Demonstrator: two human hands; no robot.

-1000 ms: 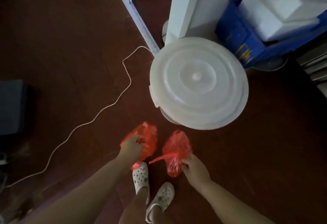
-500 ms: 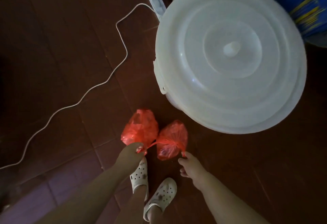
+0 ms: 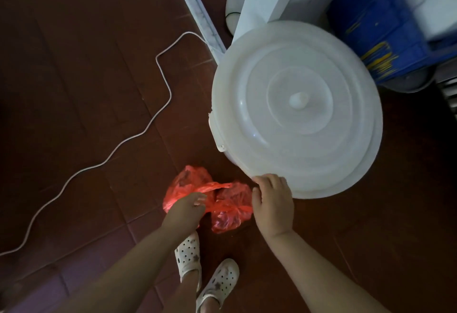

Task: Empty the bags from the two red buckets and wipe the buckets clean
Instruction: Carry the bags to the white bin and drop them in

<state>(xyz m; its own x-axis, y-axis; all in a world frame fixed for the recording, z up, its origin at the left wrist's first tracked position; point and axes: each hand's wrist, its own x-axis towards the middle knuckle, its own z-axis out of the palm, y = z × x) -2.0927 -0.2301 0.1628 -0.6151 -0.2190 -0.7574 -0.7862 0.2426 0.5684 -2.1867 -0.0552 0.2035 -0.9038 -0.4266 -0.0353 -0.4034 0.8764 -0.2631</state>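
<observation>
red bags (image 3: 210, 199): 2, left hand (image 3: 185, 210) holds | right hand (image 3: 272, 197): on white lid (image 3: 296, 107)

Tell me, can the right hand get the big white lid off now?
Probably yes. The right hand already rests on the near rim of the white lid, nothing lies on top, and the left hand holds both red bags aside.

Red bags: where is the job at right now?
Looks done: two tied red bags are out of any bucket, hanging from the left hand. In hand: the right hand has its fingers on the near rim of the lidded white bin, probably to open it and drop them in. Left: no red bucket or cloth is in view, so wiping can't be confirmed.
</observation>
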